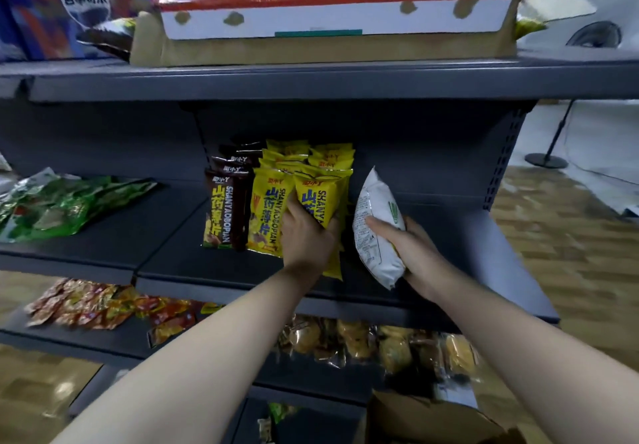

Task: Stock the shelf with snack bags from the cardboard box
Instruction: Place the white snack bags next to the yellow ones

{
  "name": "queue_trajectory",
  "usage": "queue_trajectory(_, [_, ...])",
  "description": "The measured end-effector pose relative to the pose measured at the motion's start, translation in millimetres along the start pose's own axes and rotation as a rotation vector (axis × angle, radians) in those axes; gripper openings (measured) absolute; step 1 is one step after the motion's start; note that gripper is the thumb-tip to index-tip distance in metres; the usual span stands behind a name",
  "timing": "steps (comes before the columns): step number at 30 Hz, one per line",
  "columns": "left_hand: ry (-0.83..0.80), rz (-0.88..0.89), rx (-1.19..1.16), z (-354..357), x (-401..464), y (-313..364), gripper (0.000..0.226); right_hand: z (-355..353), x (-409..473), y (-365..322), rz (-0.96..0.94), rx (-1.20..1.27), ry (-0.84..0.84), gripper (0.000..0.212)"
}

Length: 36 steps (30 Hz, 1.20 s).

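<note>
**Both hands at the middle shelf**

On the dark grey metal middle shelf [179,271], my left hand [304,232] grips the front yellow snack bag with blue lettering [320,194], fingers curled round its lower part, thumb on the left edge. That bag stands upright at the head of the right-hand yellow row; a second row of yellow snack bags [266,215] stands just beside it on the left, and a row of dark brown snack bags [224,208] stands left of those.

My right hand [411,246] holds a white snack bag with fine print and a green mark [375,222], tilted, its top leaning toward the yellow rows, just beside them above the bare right part of the shelf.

Near the bottom edge, below my right forearm, the brown cardboard box [428,419] shows one flap. Green foil packets [65,201] lie flat at the shelf's left end.
</note>
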State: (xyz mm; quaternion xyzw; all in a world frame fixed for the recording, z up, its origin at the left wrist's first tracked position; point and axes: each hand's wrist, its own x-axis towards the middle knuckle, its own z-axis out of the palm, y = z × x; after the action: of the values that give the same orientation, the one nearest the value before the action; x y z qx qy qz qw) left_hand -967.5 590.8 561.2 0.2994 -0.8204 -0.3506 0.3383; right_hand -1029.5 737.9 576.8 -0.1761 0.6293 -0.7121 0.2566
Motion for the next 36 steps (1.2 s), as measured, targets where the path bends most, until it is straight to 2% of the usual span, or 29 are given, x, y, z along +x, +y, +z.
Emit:
queue_trajectory(3, [0.045, -0.007, 0.083, 15, 18, -2, 0.09, -1, 21, 3, -0.02, 0.022, 0.09, 0.044])
queue_trajectory(6, [0.111, -0.023, 0.143, 27, 29, -2, 0.09, 2, 38, 5, -0.047, 0.032, 0.161, 0.061])
queue_trajectory(8, [0.141, -0.054, 0.174, 35, 33, 1, 0.091, 5, 48, 5, -0.066, 0.043, 0.184, 0.065])
queue_trajectory(12, [0.12, -0.164, 0.233, 48, 36, 3, 0.097, 10, 62, 4, -0.056, 0.097, 0.21, 0.046])
queue_trajectory(15, [0.089, -0.224, 0.253, 54, 35, 2, 0.102, 17, 69, 5, -0.056, 0.093, 0.218, 0.043])
queue_trajectory(20, [0.073, -0.244, 0.264, 58, 29, 2, 0.087, 28, 75, 9, -0.068, 0.075, 0.219, 0.039])
queue_trajectory(23, [0.035, -0.209, 0.289, 57, 30, -1, 0.099, 29, 74, 10, -0.06, 0.099, 0.247, 0.035])
queue_trajectory(27, [-0.061, -0.073, 0.292, 49, 23, -14, 0.112, 25, 71, 12, -0.041, 0.084, 0.266, 0.037])
queue_trajectory(29, [-0.002, 0.059, 0.385, 43, 14, -25, 0.114, 23, 69, 14, -0.044, 0.068, 0.268, 0.036])
queue_trajectory(31, [0.097, 0.269, 0.536, 41, 7, -35, 0.106, 21, 67, 17, -0.039, 0.055, 0.271, 0.043])
queue_trajectory(34, [0.118, 0.589, 0.661, 44, 4, -46, 0.091, 19, 64, 19, -0.055, 0.029, 0.26, 0.048])
queue_trajectory(36, [0.116, 0.652, 0.71, 45, 8, -50, 0.086, 18, 63, 19, -0.072, 0.018, 0.254, 0.041])
